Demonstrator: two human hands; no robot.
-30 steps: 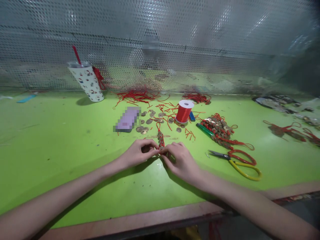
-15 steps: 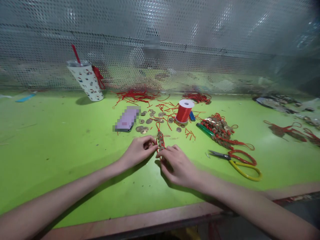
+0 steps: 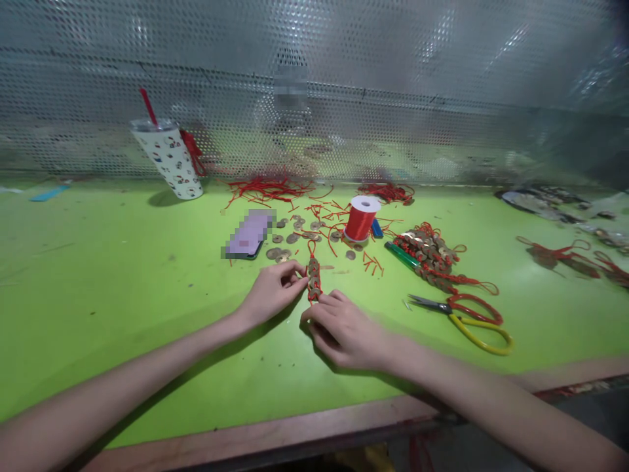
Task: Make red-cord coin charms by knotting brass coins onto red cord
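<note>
A strand of old-style coins tied with red cord (image 3: pixel 313 275) lies upright in view between my hands, its cord loop pointing away from me. My left hand (image 3: pixel 275 288) pinches the strand's left edge between thumb and forefinger. At the near end, my right hand (image 3: pixel 344 331) has its fingers curled closed on the cord below the last coin; the exact grip is partly hidden by the fingers. Loose coins (image 3: pixel 295 236) are scattered just beyond the strand. A spool of red cord (image 3: pixel 362 219) stands behind them, to the right.
Right of my hands lie scissors (image 3: pixel 449 308) with red and yellow handles, a green lighter (image 3: pixel 401 255) and a pile of finished coin strands (image 3: pixel 432 252). A phone (image 3: pixel 249 235) and a tilted tumbler (image 3: pixel 170 157) are at left. Red cord pieces (image 3: pixel 268 190) lie by the perforated metal wall (image 3: pixel 236 105).
My right hand has drawn slightly down toward me along the strand, uncovering more of its lower coins. My left hand stays at the strand's left side.
</note>
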